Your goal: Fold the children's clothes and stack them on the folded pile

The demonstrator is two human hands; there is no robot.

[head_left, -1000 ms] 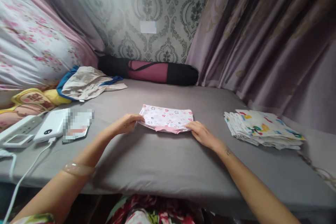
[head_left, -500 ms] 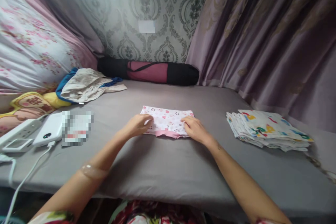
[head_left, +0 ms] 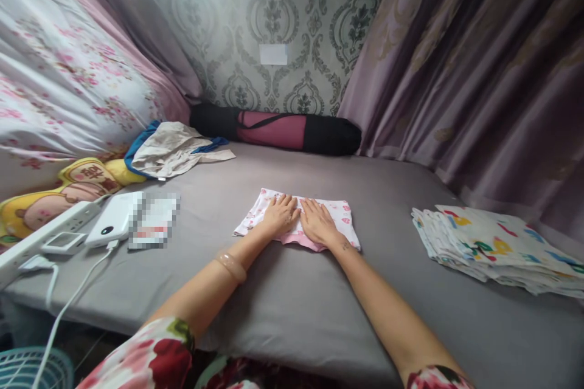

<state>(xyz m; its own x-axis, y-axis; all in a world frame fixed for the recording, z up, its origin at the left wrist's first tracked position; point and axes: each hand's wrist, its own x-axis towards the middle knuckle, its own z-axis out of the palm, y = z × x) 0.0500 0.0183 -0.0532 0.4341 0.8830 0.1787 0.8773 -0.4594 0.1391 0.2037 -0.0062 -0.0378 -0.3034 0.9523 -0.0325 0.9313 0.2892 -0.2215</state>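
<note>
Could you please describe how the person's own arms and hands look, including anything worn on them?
Both forearms are bare. The left wrist carries a translucent bangle; floral red-and-white sleeves show near the elbows. A small dark mark sits by the right hand's wrist. Left hand: no rings visible.

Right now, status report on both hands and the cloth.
Left hand and right hand flat, side by side on the folded pink-print cloth. Cloth on grey bed. Nothing obstructing.

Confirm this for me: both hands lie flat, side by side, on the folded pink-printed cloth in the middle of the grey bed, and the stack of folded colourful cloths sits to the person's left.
Not quite. The head view shows the stack of folded colourful cloths on the person's right, not left. The rest holds: the left hand and right hand lie flat, side by side, on the folded pink-printed cloth in the middle of the grey bed.
</note>
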